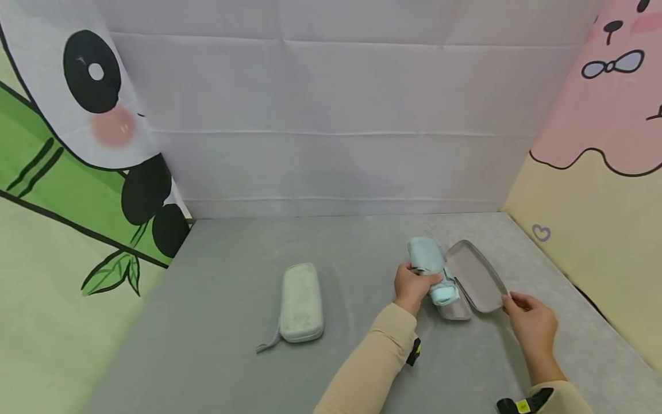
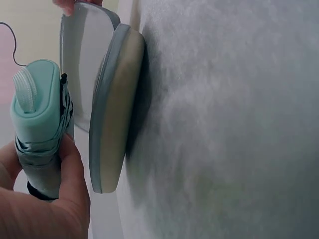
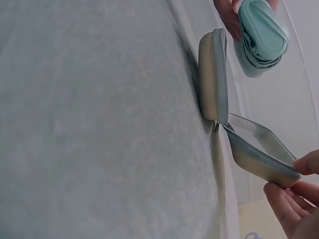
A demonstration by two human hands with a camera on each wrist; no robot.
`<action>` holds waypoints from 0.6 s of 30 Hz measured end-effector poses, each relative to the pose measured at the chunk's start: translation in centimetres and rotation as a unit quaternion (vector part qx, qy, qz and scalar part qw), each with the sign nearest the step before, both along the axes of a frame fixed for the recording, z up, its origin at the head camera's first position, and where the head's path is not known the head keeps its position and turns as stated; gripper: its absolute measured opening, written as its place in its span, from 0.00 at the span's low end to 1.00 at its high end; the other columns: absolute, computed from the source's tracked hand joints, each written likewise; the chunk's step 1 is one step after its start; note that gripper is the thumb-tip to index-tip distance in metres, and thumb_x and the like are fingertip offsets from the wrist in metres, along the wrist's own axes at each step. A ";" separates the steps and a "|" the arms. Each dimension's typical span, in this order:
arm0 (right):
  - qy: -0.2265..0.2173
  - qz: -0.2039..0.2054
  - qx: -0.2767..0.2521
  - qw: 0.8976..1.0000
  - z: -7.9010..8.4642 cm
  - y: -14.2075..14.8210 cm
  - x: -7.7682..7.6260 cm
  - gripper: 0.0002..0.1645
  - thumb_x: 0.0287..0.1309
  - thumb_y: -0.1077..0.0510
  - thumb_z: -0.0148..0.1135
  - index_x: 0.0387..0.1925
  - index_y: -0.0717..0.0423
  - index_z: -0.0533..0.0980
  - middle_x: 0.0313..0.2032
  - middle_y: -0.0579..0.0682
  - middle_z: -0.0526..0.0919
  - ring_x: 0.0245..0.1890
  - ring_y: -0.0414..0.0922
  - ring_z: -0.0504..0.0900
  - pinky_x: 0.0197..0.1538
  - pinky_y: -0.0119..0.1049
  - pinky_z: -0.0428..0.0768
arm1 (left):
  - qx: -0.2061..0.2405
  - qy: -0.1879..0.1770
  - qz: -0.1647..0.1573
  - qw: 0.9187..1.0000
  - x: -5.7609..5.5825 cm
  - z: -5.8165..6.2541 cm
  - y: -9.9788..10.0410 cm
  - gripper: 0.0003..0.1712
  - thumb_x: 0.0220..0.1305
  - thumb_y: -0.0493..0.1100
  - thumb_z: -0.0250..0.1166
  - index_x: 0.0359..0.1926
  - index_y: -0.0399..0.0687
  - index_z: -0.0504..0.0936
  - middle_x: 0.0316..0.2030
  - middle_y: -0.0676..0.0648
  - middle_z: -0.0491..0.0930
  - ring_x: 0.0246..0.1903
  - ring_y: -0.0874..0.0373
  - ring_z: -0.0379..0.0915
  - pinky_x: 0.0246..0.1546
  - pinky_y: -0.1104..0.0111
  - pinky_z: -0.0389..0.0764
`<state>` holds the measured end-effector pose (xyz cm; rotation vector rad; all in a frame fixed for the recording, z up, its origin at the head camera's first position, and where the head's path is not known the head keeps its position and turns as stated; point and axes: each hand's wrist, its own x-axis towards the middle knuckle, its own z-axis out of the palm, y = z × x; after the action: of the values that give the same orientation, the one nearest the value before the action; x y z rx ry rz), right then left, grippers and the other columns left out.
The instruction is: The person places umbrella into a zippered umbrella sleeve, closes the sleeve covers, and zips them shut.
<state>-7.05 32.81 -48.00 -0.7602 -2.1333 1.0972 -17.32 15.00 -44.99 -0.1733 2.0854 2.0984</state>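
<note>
My left hand (image 1: 412, 288) grips a mint-green folded compact umbrella (image 1: 425, 255) around its middle. The left wrist view shows its flat handle end with a pale woven strap (image 2: 25, 89) and gathered fabric under the fingers. Below and beside it lies an unzipped grey-beige case, its base (image 1: 455, 311) on the table and largely covered by the umbrella in the head view. The lid (image 1: 477, 277) stands folded out to the right. My right hand (image 1: 534, 322) pinches the lid's outer edge between thumb and fingers. In the right wrist view, the umbrella (image 3: 261, 37) is held apart from the base (image 3: 209, 77).
A closed pale-green zip case (image 1: 302, 302) with a wrist loop (image 1: 268, 346) lies on the grey table (image 1: 217, 299), left of my arms. A white cloth backdrop (image 1: 336, 115) rises behind the table, and printed cartoon panels stand on both sides.
</note>
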 end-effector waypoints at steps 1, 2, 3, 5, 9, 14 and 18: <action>0.004 0.001 0.002 1.000 -0.1 0.1 0.0 0.22 0.55 0.54 0.64 0.41 0.71 0.79 0.17 0.32 0.77 0.15 0.19 0.71 0.15 0.34 0.73 | -0.003 0.002 0.000 1.000 0.0 -0.1 0.2 0.32 0.39 0.37 0.78 0.47 0.41 0.73 0.37 0.46 0.74 0.38 0.50 0.74 0.37 0.60 0.77; 0.009 0.002 0.005 1.000 -0.1 0.1 -0.1 0.22 0.55 0.54 0.64 0.40 0.72 0.79 0.16 0.32 0.76 0.15 0.20 0.71 0.15 0.34 0.73 | -0.008 0.003 0.001 1.000 0.0 -0.2 0.4 0.32 0.38 0.37 0.79 0.46 0.41 0.73 0.37 0.47 0.75 0.38 0.51 0.74 0.37 0.60 0.77; 0.011 0.002 0.007 1.000 -0.2 0.2 -0.1 0.22 0.54 0.54 0.64 0.40 0.71 0.79 0.16 0.32 0.76 0.16 0.20 0.71 0.15 0.36 0.73 | -0.010 0.003 0.001 1.000 0.0 -0.2 0.6 0.32 0.38 0.37 0.79 0.46 0.41 0.73 0.37 0.47 0.75 0.38 0.50 0.74 0.37 0.60 0.77; 0.020 0.003 0.015 1.000 -0.1 -0.1 -0.1 0.20 0.54 0.55 0.65 0.39 0.72 0.79 0.18 0.42 0.81 0.16 0.20 0.71 0.15 0.32 0.73 | -0.016 0.005 0.002 1.000 0.0 -0.4 1.0 0.32 0.38 0.37 0.79 0.46 0.41 0.73 0.38 0.47 0.75 0.39 0.50 0.74 0.38 0.59 0.77; 0.017 0.004 0.018 1.000 0.3 -0.5 0.1 0.18 0.54 0.58 0.65 0.39 0.72 0.79 0.26 0.60 0.83 0.16 0.19 0.70 0.18 0.24 0.71 | -0.039 0.016 0.001 0.999 0.1 -0.8 1.8 0.33 0.38 0.39 0.79 0.47 0.42 0.73 0.39 0.46 0.75 0.40 0.49 0.73 0.39 0.57 0.76; 0.007 -0.002 0.025 1.000 0.6 -0.8 0.1 0.16 0.54 0.60 0.65 0.39 0.71 0.80 0.26 0.61 0.83 0.15 0.18 0.69 0.19 0.21 0.69 | -0.085 0.036 -0.002 0.996 0.3 -1.3 2.6 0.35 0.38 0.41 0.79 0.49 0.41 0.73 0.40 0.44 0.76 0.41 0.47 0.74 0.39 0.57 0.76; 0.006 -0.003 0.024 1.000 0.6 -0.7 0.2 0.16 0.54 0.60 0.65 0.39 0.71 0.79 0.27 0.62 0.83 0.16 0.18 0.69 0.20 0.21 0.69 | -0.102 0.039 0.000 0.994 0.4 -1.6 3.0 0.36 0.39 0.41 0.79 0.50 0.41 0.73 0.41 0.43 0.76 0.42 0.46 0.74 0.38 0.57 0.76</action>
<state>-6.87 32.08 -47.38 -0.7349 -2.1394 1.0411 -16.94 17.95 -46.58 -0.1192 2.3442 1.9176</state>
